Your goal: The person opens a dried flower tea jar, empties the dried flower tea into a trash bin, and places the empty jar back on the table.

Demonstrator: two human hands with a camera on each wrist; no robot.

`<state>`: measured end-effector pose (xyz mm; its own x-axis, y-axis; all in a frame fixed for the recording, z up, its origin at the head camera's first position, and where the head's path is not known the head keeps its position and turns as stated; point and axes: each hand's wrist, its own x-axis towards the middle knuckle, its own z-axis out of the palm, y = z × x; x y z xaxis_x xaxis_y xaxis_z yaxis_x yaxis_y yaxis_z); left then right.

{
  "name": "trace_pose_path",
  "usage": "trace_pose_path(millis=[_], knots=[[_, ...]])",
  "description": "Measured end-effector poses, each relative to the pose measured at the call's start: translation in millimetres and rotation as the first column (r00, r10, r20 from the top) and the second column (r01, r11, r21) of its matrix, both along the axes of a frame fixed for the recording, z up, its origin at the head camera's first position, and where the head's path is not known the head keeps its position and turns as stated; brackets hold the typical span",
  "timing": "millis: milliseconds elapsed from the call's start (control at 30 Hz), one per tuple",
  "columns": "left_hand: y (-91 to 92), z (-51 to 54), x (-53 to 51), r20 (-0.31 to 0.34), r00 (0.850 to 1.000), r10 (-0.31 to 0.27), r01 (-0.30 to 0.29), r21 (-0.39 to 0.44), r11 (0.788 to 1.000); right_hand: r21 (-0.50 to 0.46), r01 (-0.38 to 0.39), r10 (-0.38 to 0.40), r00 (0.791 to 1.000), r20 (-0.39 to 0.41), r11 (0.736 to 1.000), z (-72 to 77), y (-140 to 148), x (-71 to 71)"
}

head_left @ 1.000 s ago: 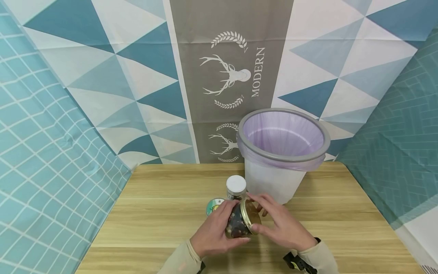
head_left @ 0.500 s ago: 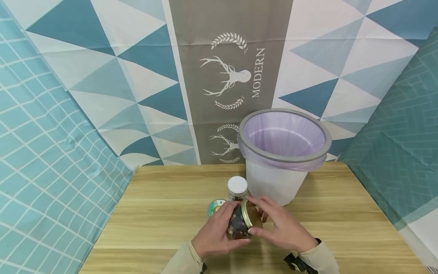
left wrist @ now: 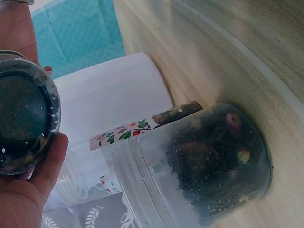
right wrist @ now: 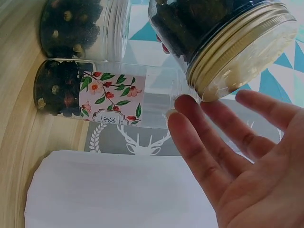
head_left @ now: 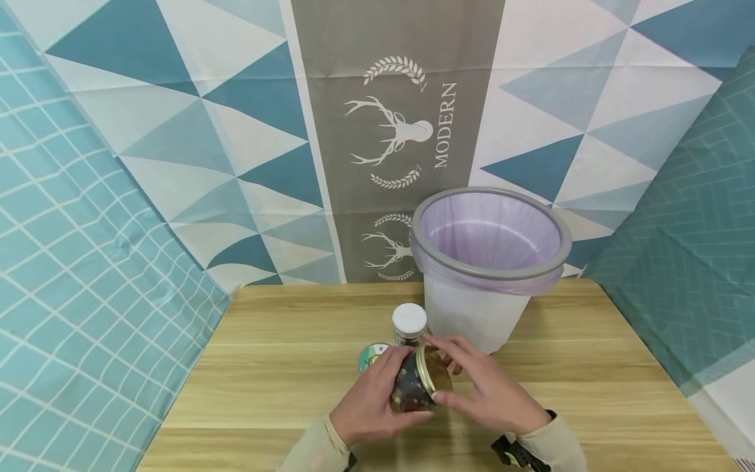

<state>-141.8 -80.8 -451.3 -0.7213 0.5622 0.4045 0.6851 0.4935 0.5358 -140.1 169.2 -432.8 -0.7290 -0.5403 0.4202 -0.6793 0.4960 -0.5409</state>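
Observation:
My left hand (head_left: 371,406) grips a glass jar (head_left: 409,387) of dark dried pieces, tilted with its gold lid (head_left: 425,368) toward the right. At that lid is my right hand (head_left: 492,393), thumb at the near edge and fingers at the far edge. The right wrist view shows fingers (right wrist: 202,156) spread beside the gold rim. In the left wrist view the held jar's round base (left wrist: 23,116) faces the camera. Behind the hands stand a slim white-capped jar (head_left: 409,319) with a floral label (right wrist: 111,97) and a wider jar (left wrist: 213,166), its green printed top (head_left: 370,357) partly hidden.
A white bin (head_left: 466,314) with a grey rim and purple liner stands at the back right, close behind the slim jar. The wooden table (head_left: 283,373) meets a patterned cloth (head_left: 265,164) at its back, with tile-print cloths on both sides.
The head view has shifted slightly. Both hands stay on the tilted jar, with only a tiny movement of the right fingers and thumb at the lid.

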Motion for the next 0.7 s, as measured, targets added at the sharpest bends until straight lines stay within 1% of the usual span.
trace_pose_path(millis=[167, 333, 467, 567, 633, 700], knots=[[-0.2, 0.0, 0.0, -0.001, 1.000, -0.002, 0.002, 0.002, 1.000, 0.000, 0.016, -0.016, 1.000, 0.006, 1.000, -1.5, -1.9, -0.2], [1.4, -1.1, 0.1, -0.030, 1.000, -0.007, 0.007, -0.001, 1.000, 0.005, 0.014, -0.014, 1.000, 0.021, 1.000, -0.8, -2.9, 0.4], [1.6, -2.4, -0.5, -0.030, 1.000, -0.008, 0.007, -0.010, 1.000, 0.004, -0.014, 0.014, 0.999, 0.044, 1.000, 1.1, -2.8, 0.6], [0.3, -2.9, -0.6, -0.020, 1.000, -0.009, 0.008, -0.022, 1.000, 0.010, -0.048, 0.047, 0.998, 0.033, 0.999, 2.4, -1.4, 0.8], [-0.5, -3.1, -0.4, -0.028, 1.000, -0.009, 0.008, -0.027, 1.000, 0.018, -0.064, 0.063, 0.998, 0.022, 0.998, 2.8, -0.1, 1.2], [-0.9, -2.7, -0.2, -0.028, 1.000, -0.011, 0.011, -0.028, 1.000, 0.022, -0.063, 0.063, 0.998, 0.016, 0.998, 3.1, 1.1, 1.9]])
